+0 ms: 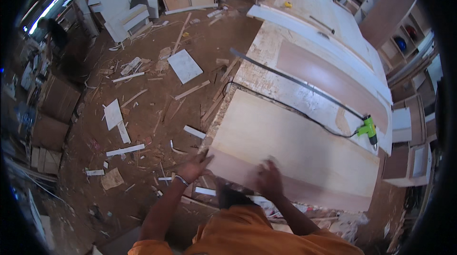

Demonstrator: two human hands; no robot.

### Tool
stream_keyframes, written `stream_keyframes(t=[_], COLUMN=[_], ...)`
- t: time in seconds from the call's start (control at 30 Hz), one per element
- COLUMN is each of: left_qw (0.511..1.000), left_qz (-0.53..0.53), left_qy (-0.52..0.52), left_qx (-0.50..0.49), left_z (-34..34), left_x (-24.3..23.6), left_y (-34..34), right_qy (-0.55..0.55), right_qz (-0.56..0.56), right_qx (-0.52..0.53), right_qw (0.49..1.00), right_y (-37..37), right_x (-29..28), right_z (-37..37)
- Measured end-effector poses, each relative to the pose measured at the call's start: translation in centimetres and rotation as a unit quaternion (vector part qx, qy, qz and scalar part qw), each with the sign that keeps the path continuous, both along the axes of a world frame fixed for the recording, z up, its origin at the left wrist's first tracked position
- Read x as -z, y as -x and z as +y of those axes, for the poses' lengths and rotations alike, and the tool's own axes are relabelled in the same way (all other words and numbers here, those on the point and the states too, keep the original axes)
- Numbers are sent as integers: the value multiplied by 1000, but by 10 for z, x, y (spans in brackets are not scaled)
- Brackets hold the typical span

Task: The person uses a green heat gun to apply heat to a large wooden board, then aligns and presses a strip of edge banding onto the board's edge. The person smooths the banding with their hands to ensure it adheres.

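A wide wooden panel (pixel 300 136) lies on the near end of the workbench, pale over most of its face with a pinkish-brown band along the edge closest to me. At its near left corner, my left hand (pixel 193 168) grips the edge, wearing a bracelet at the wrist. My right hand (pixel 269 179) is over the pinkish band near the front edge, smeared by motion, so its fingers cannot be made out. Beyond the panel, a green power tool (pixel 367 130) rests toward the right with its black cord (pixel 290 110) trailing left.
A long dark strip (pixel 295 80) crosses the worn workbench (pixel 257 55). Behind it lies a curved brownish board (pixel 328 71). A hammer (pixel 323 25) sits farther back. Wood offcuts and a white board piece (pixel 184 66) litter the floor at left; cabinets (pixel 409 167) stand at right.
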State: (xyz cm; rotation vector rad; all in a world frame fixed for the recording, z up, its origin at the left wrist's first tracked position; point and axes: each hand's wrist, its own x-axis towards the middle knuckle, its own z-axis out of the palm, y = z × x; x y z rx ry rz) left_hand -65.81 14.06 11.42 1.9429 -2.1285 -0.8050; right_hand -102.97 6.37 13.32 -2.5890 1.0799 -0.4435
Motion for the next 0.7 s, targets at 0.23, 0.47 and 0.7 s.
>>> stream_keyframes(t=[0.23, 0.47, 0.7], left_qw=[990, 970, 909], left_qz=[74, 145, 262], left_qy=[64, 64, 161], left_qx=[106, 185, 280], left_z=[7, -8, -84], left_x=[33, 42, 54], left_y=[-37, -71, -234], right_qy=[-78, -29, -94], right_qz=[59, 121, 195], right_qx=[-105, -48, 287], right_qw=[990, 991, 933], right_y=[-140, -163, -260], right_x=[36, 39, -17], right_z=[38, 54, 95])
